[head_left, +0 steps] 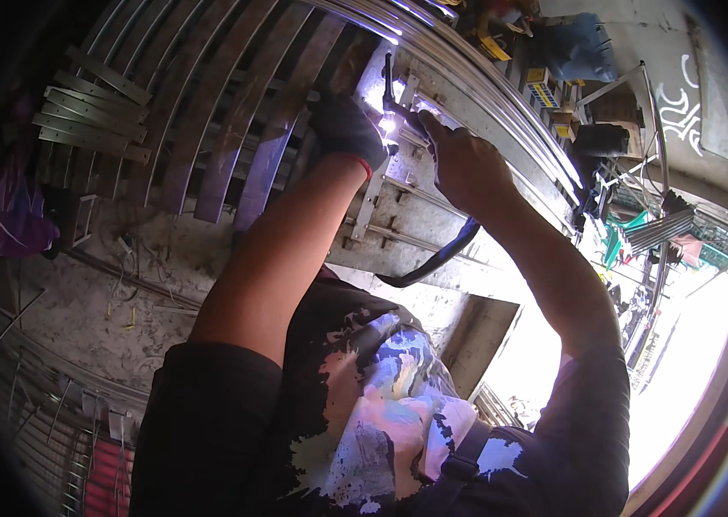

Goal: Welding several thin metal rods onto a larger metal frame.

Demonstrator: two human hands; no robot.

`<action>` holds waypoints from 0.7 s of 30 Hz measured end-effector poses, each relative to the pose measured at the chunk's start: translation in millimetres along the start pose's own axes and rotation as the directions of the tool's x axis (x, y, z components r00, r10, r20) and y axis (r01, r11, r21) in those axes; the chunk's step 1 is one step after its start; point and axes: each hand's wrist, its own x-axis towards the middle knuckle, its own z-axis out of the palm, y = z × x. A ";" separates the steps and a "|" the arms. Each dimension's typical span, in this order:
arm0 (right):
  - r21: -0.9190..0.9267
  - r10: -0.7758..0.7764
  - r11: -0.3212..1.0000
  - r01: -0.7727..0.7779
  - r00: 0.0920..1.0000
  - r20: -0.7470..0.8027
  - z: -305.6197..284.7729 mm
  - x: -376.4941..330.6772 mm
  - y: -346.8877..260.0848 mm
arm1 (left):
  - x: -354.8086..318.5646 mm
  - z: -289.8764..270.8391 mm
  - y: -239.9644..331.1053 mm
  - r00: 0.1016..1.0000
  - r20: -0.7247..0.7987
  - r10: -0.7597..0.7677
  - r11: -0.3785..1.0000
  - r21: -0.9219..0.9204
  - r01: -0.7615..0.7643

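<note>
My left hand (pixel 348 129) wears a dark glove with a red cuff and presses on a metal frame (pixel 398 215) of thin rods and flat bars. My right hand (pixel 459 159) is bare and grips a welding torch (pixel 392 90), whose tip meets the frame between both hands. A bright white arc glow (pixel 388 125) shows at that spot. The torch's black cable (pixel 437 258) loops down from under my right wrist.
Long curved metal bars (pixel 235 112) lean across the upper left. A stack of short flat strips (pixel 93 116) lies at the left. A purple cloth (pixel 11 215) sits at the left edge. Boxes and tools (pixel 545 86) crowd the upper right. Metal rods (pixel 37 414) lie at lower left.
</note>
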 end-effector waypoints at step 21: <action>0.005 0.107 0.994 -0.107 0.993 0.055 11.3 -7.0 -16.8 | -4.1 12.6 -3.0 0.987 -0.134 0.093 0.996 0.018 -0.091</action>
